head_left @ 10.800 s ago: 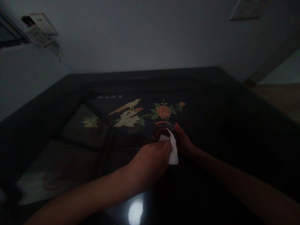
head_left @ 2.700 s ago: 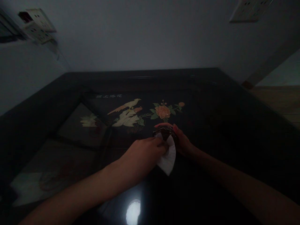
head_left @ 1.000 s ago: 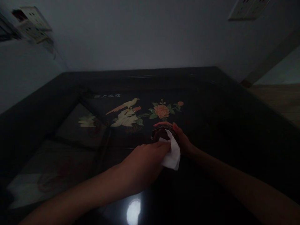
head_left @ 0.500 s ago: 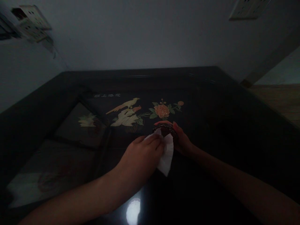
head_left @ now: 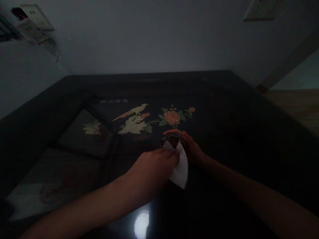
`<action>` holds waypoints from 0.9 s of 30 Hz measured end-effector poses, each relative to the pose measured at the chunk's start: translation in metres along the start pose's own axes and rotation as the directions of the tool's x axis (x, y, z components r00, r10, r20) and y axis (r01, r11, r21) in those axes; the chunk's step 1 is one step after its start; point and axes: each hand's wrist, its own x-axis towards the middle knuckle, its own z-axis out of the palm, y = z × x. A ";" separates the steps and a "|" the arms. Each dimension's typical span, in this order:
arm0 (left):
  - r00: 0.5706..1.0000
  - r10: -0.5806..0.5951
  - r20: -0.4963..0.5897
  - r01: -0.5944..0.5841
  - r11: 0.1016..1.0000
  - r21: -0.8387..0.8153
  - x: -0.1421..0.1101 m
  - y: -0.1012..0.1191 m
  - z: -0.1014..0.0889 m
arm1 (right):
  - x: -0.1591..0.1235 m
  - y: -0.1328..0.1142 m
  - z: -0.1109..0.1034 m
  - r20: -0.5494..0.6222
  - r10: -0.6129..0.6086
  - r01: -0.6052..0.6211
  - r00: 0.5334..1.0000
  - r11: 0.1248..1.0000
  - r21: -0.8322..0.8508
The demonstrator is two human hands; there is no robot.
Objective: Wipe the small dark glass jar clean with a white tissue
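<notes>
In the head view, my left hand (head_left: 154,167) pinches a white tissue (head_left: 181,171). One end of the tissue is at the mouth of a dark, shiny, round vessel (head_left: 173,141), and a loose corner hangs down below the fingers. My right hand (head_left: 195,151) is wrapped round the far and right side of this vessel, which tilts towards me. The dim light hides whether it is a bowl, a cup or an ashtray. Both hands are over a glossy black tabletop (head_left: 214,119).
A bird picture (head_left: 133,121) and a flower picture (head_left: 171,118) decorate the tabletop. Reflections lie on its left side, and a bright one (head_left: 141,224) at the front. Behind stands a pale wall (head_left: 149,36) with power sockets (head_left: 265,9) at right and more sockets (head_left: 37,25) at left.
My left hand has moved slightly right and down with the tissue, whose hanging corner has swung to the right. My right hand and the vessel have hardly moved.
</notes>
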 end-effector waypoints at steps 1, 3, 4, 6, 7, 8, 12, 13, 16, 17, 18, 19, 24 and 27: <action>1.000 -0.010 0.016 0.011 0.998 -0.064 0.001 0.000 -0.002 | 0.000 0.000 -0.001 0.001 0.000 0.000 1.000 1.000 0.000; 0.998 -0.039 0.045 0.048 0.978 -0.204 0.002 0.001 -0.005 | 0.001 0.001 -0.002 -0.012 -0.004 0.004 1.000 1.000 0.013; 0.998 -0.049 0.051 0.061 0.956 -0.287 0.002 0.001 -0.007 | 0.001 0.001 -0.003 -0.024 -0.006 0.007 1.000 1.000 0.022; 0.998 -0.056 0.021 0.059 0.878 -0.475 0.003 0.003 -0.009 | 0.002 0.001 -0.003 -0.055 -0.010 0.013 0.998 0.999 0.048; 0.998 -0.056 -0.011 0.040 0.825 -0.564 0.003 0.004 -0.008 | 0.002 0.001 -0.003 -0.073 -0.011 0.016 0.997 0.998 0.062; 0.997 -0.057 -0.043 0.017 0.772 -0.636 0.003 0.004 -0.008 | 0.002 0.000 -0.003 -0.089 -0.012 0.018 0.996 0.997 0.074; 0.995 -0.071 -0.065 0.008 0.736 -0.677 0.004 0.003 -0.001 | 0.002 -0.002 -0.002 -0.125 -0.009 0.018 0.992 0.997 0.075; 0.996 -0.072 -0.055 0.021 0.776 -0.630 0.003 0.003 0.001 | 0.002 -0.003 -0.001 -0.124 -0.009 0.017 0.992 0.998 0.068; 0.997 -0.042 -0.068 0.012 0.923 -0.385 0.001 0.002 0.005 | 0.002 -0.003 0.000 -0.119 -0.014 0.021 0.993 0.998 0.060; 0.997 -0.020 -0.075 -0.001 0.962 -0.273 -0.001 0.002 0.006 | 0.002 -0.002 0.000 -0.118 -0.014 0.021 0.993 0.998 0.060; 0.997 -0.002 -0.082 -0.011 0.988 -0.151 -0.002 0.003 0.007 | 0.003 -0.002 -0.001 -0.116 -0.015 0.022 0.993 0.998 0.057; 0.996 0.012 -0.084 -0.014 0.999 -0.029 -0.003 0.003 0.008 | 0.003 -0.001 -0.001 -0.112 -0.018 0.024 0.994 0.998 0.052; 0.985 0.018 -0.171 0.042 0.939 0.342 -0.005 0.002 0.015 | 0.005 0.004 -0.005 -0.106 -0.025 0.034 0.994 0.996 0.078; 0.973 0.046 -0.224 0.048 0.916 0.398 -0.003 -0.004 0.018 | 0.006 0.005 -0.005 -0.136 -0.008 0.027 0.991 0.990 0.141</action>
